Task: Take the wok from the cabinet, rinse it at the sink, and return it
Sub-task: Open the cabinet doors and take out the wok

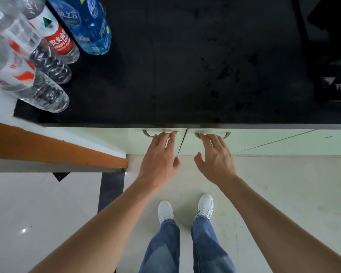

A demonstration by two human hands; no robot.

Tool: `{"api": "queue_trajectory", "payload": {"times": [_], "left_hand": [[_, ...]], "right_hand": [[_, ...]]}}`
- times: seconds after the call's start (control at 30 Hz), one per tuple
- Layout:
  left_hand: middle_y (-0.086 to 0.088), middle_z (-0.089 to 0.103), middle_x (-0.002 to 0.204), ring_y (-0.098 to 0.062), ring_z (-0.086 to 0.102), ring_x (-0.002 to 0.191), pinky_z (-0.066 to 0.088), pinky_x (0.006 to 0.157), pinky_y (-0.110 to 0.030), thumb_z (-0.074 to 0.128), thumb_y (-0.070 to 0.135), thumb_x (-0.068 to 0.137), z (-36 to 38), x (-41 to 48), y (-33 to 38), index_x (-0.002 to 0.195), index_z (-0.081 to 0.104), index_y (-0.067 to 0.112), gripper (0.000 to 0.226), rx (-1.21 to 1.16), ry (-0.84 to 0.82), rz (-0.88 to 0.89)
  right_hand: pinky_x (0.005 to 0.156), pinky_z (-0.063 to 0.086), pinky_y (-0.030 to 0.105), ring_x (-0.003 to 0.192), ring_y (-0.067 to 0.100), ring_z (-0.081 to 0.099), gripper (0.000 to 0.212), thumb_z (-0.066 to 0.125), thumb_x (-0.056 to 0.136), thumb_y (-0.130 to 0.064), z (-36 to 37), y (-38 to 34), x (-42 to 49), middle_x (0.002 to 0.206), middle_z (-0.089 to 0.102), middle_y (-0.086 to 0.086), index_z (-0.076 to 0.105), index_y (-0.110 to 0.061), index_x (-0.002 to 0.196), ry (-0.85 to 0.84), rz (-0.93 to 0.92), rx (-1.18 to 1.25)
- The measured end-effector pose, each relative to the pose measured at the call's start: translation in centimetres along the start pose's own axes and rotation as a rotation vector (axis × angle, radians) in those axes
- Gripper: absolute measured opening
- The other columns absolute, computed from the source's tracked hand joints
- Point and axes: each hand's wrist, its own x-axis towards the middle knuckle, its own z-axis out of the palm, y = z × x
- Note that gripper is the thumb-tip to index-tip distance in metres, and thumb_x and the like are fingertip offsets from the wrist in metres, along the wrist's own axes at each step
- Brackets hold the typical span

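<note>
Two pale green cabinet doors sit closed side by side under the black countertop (185, 75). My left hand (158, 160) reaches to the left door (134, 142), its fingertips resting on the curved metal handle (146, 133). My right hand (215, 158) does the same on the right door (264, 140), fingertips on its handle (227, 134). Both hands have fingers stretched out and thumbs apart. No wok or sink is in sight.
Several plastic water bottles (47, 56) stand at the counter's left end. A dark appliance (335, 75) sits at the right edge. An orange and white wall edge (47, 146) juts out on the left. My feet (185, 209) stand on pale floor tiles.
</note>
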Motion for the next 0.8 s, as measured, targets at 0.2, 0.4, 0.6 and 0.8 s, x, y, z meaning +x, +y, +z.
{"api": "queue_trajectory", "payload": {"times": [0.2, 0.4, 0.6, 0.8], "left_hand": [[-0.012, 0.050, 0.144, -0.027, 0.044, 0.136, 0.034, 0.115, -0.033, 0.066, 0.027, 0.086, 0.2, -3.6, -0.2, 0.148, 0.039, 0.007, 0.071, -0.067, -0.027, 0.034], [-0.010, 0.040, 0.153, -0.025, 0.036, 0.143, 0.026, 0.119, -0.037, 0.063, 0.032, 0.091, 0.4, -8.1, -0.8, 0.150, 0.035, 0.011, 0.068, -0.094, -0.093, 0.048], [-0.008, 0.031, 0.157, -0.024, 0.025, 0.149, 0.021, 0.122, -0.040, 0.061, 0.032, 0.094, 0.4, -11.9, -0.8, 0.152, 0.025, 0.012, 0.071, -0.114, -0.132, 0.021], [-0.009, 0.039, 0.151, -0.024, 0.036, 0.144, 0.031, 0.118, -0.040, 0.068, 0.036, 0.089, 0.5, -16.7, -0.5, 0.145, 0.033, 0.011, 0.072, -0.136, -0.166, -0.081]], "right_hand": [[0.091, 0.056, 0.044, 0.114, 0.033, 0.061, 0.047, 0.071, 0.079, -0.015, -0.3, 0.3, -3.6, 0.118, 0.067, 0.010, 0.063, -0.005, 0.124, 0.003, 0.015, 0.074], [0.099, 0.048, 0.039, 0.125, 0.026, 0.053, 0.049, 0.069, 0.086, -0.030, -1.3, -0.3, -7.0, 0.128, 0.063, 0.006, 0.060, -0.011, 0.131, -0.082, 0.126, 0.064], [0.114, 0.038, 0.039, 0.133, 0.024, 0.046, 0.057, 0.066, 0.088, -0.043, -2.2, -0.5, -10.6, 0.138, 0.056, 0.004, 0.054, -0.014, 0.136, -0.171, 0.141, -0.030], [0.113, 0.042, 0.044, 0.133, 0.025, 0.048, 0.052, 0.065, 0.088, -0.046, -3.3, 2.0, -16.6, 0.138, 0.057, 0.003, 0.058, -0.014, 0.128, -0.199, 0.179, -0.050]]}}
